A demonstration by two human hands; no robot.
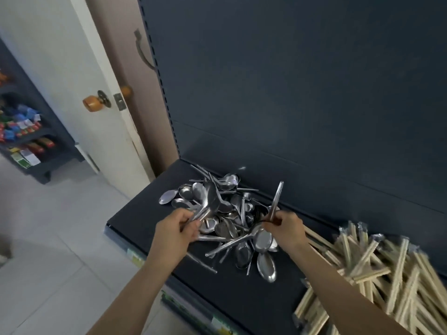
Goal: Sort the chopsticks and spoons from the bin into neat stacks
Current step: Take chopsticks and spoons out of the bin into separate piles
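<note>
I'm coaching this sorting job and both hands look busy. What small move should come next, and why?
Probably carry the slim metal utensil pinched in the right hand across to the spoon bundle gripped by the left hand, handles aligned, if it is a spoon; I cannot tell. The spoon pile lies tangled on the shelf, so one growing bundle seems tidiest.

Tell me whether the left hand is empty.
No, the left hand grips a bunch of metal spoons by their handles.
</note>
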